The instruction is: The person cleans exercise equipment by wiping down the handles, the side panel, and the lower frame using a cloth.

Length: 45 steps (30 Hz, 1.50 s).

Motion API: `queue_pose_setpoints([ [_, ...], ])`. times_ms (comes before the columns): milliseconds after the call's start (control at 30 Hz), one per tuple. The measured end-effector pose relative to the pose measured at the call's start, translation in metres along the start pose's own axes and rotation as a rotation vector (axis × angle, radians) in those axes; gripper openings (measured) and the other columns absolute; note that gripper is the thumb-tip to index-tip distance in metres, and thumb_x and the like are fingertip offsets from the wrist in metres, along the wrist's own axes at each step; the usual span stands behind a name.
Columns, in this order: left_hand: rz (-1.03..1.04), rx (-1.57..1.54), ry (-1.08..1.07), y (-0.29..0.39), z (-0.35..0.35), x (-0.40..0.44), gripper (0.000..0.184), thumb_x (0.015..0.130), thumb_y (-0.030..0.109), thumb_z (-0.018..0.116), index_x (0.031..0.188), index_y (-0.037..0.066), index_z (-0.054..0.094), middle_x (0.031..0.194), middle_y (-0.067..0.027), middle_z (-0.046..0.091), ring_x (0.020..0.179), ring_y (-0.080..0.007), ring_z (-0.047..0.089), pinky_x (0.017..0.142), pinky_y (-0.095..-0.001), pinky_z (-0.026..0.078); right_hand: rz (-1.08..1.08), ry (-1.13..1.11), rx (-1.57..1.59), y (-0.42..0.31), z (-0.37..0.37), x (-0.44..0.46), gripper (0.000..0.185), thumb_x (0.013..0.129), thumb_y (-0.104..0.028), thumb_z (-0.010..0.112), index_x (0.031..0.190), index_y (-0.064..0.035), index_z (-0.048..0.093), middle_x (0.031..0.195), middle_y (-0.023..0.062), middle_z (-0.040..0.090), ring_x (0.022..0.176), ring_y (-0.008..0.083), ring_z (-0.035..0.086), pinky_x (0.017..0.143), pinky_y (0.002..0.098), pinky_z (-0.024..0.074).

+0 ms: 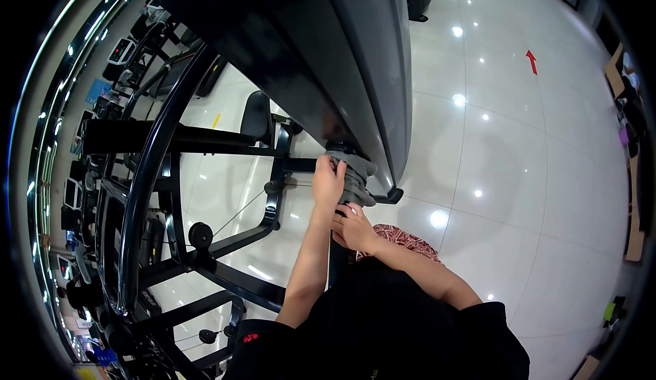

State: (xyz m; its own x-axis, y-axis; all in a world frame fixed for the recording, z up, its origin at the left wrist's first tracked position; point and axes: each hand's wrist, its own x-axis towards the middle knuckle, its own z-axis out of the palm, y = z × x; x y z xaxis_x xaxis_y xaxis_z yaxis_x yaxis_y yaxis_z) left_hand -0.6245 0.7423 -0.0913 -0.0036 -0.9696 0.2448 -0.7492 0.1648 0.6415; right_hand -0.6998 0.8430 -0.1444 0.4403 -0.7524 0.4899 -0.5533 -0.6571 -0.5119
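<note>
A crumpled grey cloth (357, 180) lies over a black part of a gym machine, just under the lower end of its tall dark grey housing (362, 59). My left hand (329, 182) is closed at the cloth's left side, its fingertips pressed into the fabric. Just below the cloth, my right hand (357, 228) is curled over the dark frame, fingers bent and a ring on one of them. What those fingers grip is hidden from me.
Black tubular frames (239, 279) with a pulley (200, 235) and cable stand to the left, by a padded seat (256, 117). Treadmills (121, 51) line the far left. A glossy tiled floor (492, 168) with a red arrow (531, 62) extends right, towards cardboard boxes (634, 209).
</note>
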Motion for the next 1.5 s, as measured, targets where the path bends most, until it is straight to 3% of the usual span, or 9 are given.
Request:
queue_pose_setpoints([
  [267,-0.041,0.097,0.080,-0.010,0.020,0.003,0.027,0.086,0.025,0.045,0.092,-0.001,0.048,0.093,-0.0212,0.054,0.081,-0.0399,0.052,0.069,-0.0438,0.042,-0.016,0.032,-0.038,0.001,0.000,0.000,0.028,0.068,-0.020,0.061,0.095,-0.0119,0.061,0.107,0.0007,0.055,0.108,0.0246,0.042,0.092,0.0436,0.0300],
  [533,-0.200,-0.387,0.010,-0.022,0.013,0.007,0.023,0.088,0.019,0.039,0.091,-0.001,0.048,0.086,-0.0237,0.055,0.081,-0.0395,0.051,0.072,-0.0392,0.040,0.001,-0.018,-0.050,0.000,-0.002,0.002,0.020,0.067,-0.020,0.062,0.086,-0.0124,0.061,0.106,-0.0023,0.055,0.111,0.0200,0.041,0.093,0.0415,0.0289],
  [733,-0.119,-0.089,-0.138,-0.017,0.005,0.006,0.028,0.084,0.027,0.049,0.087,-0.002,0.047,0.089,-0.0192,0.052,0.078,-0.0337,0.052,0.070,-0.0378,0.040,-0.008,0.009,-0.049,0.000,0.001,0.003,0.017,0.066,-0.019,0.062,0.082,-0.0125,0.060,0.103,-0.0023,0.054,0.110,0.0211,0.041,0.093,0.0421,0.0292],
  [867,-0.076,0.077,-0.026,-0.002,0.010,0.005,0.035,0.082,0.034,0.053,0.091,0.000,0.049,0.092,-0.0177,0.052,0.084,-0.0360,0.053,0.069,-0.0415,0.042,-0.027,0.078,-0.049,0.003,0.003,0.001,0.022,0.067,-0.019,0.062,0.088,-0.0128,0.061,0.105,-0.0012,0.054,0.108,0.0229,0.043,0.092,0.0434,0.0301],
  [1033,-0.140,0.167,0.042,0.002,0.020,0.002,0.027,0.086,0.029,0.046,0.094,0.004,0.051,0.095,-0.0160,0.052,0.085,-0.0372,0.052,0.070,-0.0436,0.043,0.009,0.011,-0.045,0.002,-0.003,0.001,0.018,0.070,-0.023,0.060,0.085,-0.0129,0.064,0.099,0.0010,0.057,0.106,0.0238,0.043,0.092,0.0427,0.0304],
  [1233,-0.157,0.035,0.111,-0.014,0.029,0.005,0.028,0.088,0.025,0.037,0.096,0.003,0.053,0.095,-0.0171,0.053,0.085,-0.0374,0.052,0.072,-0.0428,0.042,-0.004,0.018,-0.069,0.001,0.001,0.001,0.018,0.069,-0.025,0.059,0.078,-0.0113,0.064,0.095,0.0002,0.058,0.104,0.0237,0.043,0.091,0.0431,0.0275],
  [1333,-0.206,-0.283,0.144,-0.028,0.035,0.011,0.030,0.089,0.024,0.036,0.092,-0.001,0.052,0.090,-0.0180,0.055,0.081,-0.0341,0.053,0.072,-0.0391,0.041,-0.016,0.054,-0.066,0.002,0.000,0.002,0.017,0.069,-0.025,0.059,0.078,-0.0115,0.064,0.097,-0.0004,0.058,0.105,0.0234,0.043,0.091,0.0431,0.0270],
  [1400,-0.371,-0.741,0.117,-0.021,0.029,0.010,0.033,0.090,0.025,0.036,0.088,-0.004,0.051,0.085,-0.0191,0.056,0.077,-0.0312,0.053,0.073,-0.0355,0.040,-0.035,0.082,-0.047,0.002,-0.002,0.003,0.024,0.069,-0.021,0.059,0.091,-0.0119,0.062,0.102,0.0011,0.056,0.107,0.0226,0.044,0.092,0.0418,0.0306],
  [1500,-0.348,-0.501,0.038,-0.015,0.019,0.013,0.036,0.089,0.029,0.038,0.086,-0.005,0.050,0.085,-0.0200,0.056,0.077,-0.0323,0.051,0.074,-0.0344,0.040,-0.035,0.058,-0.051,0.003,0.000,0.002,0.027,0.069,-0.021,0.059,0.095,-0.0122,0.061,0.104,0.0006,0.055,0.107,0.0219,0.044,0.092,0.0424,0.0307],
])
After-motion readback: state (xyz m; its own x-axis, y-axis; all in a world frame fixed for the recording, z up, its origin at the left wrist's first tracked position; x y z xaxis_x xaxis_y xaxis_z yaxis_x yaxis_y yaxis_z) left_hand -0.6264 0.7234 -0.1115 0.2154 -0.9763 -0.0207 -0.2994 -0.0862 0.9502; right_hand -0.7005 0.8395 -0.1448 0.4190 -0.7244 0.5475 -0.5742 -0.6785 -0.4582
